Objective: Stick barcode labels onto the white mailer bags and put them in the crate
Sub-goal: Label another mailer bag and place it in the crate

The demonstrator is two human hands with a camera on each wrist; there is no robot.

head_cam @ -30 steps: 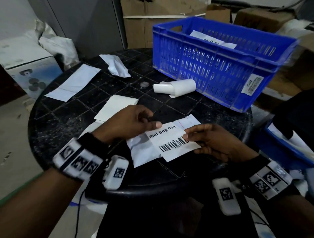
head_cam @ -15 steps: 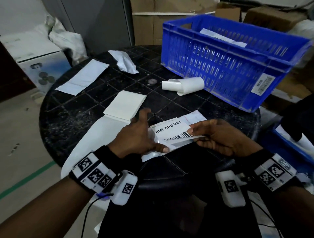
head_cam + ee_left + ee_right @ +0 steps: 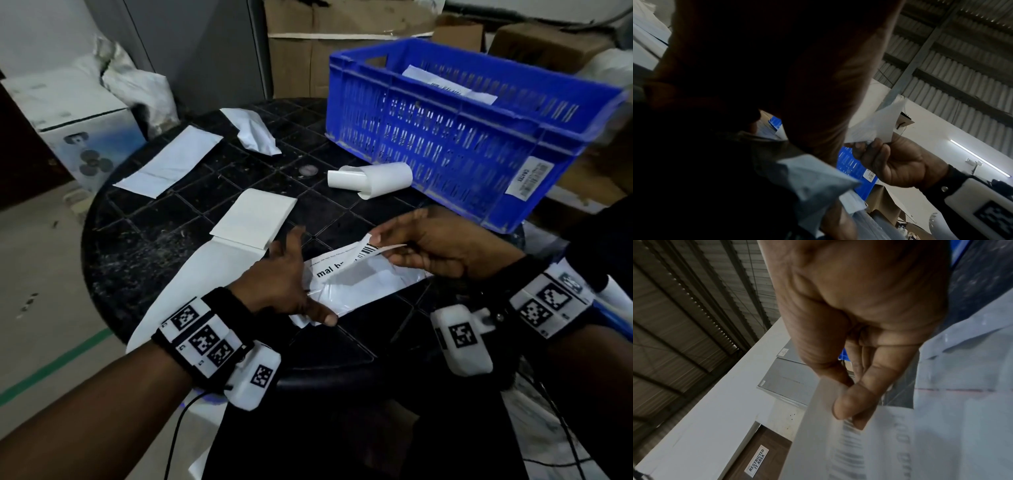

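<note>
One labelled mailer at least already lies inside the blue crate [image 3: 472, 137], its barcode showing above the rim; whether more sit beneath it I cannot tell from this angle. The rest of the job looks largely ahead. On the bench [image 3: 164, 240] lie several white mailer bags not yet labelled: one flat at the far left [image 3: 168, 161], one crumpled beyond it [image 3: 257, 133], a folded one in the middle [image 3: 255, 219] and a long one trailing over the near edge [image 3: 191, 284]. The label roll [image 3: 373, 178] lies just beside the crate.

The bag in hand [image 3: 356, 291] rests on the bench near the front edge. The left hand [image 3: 284, 277] presses it down, fingers fairly straight and spread on the plastic. The right hand [image 3: 442, 246] pinches the barcode label [image 3: 370, 248] between thumb and fingertips [image 3: 851, 404], holding its right end lifted and curled. The label's left end, with its printed text, seems to lie on the bag, though the wrist views are too dim and blurred to confirm it has stuck.

By my judgement this bag is midway through labelling: the label needs laying flat and smoothing, then the bag goes into the crate, and the other bags follow.
</note>
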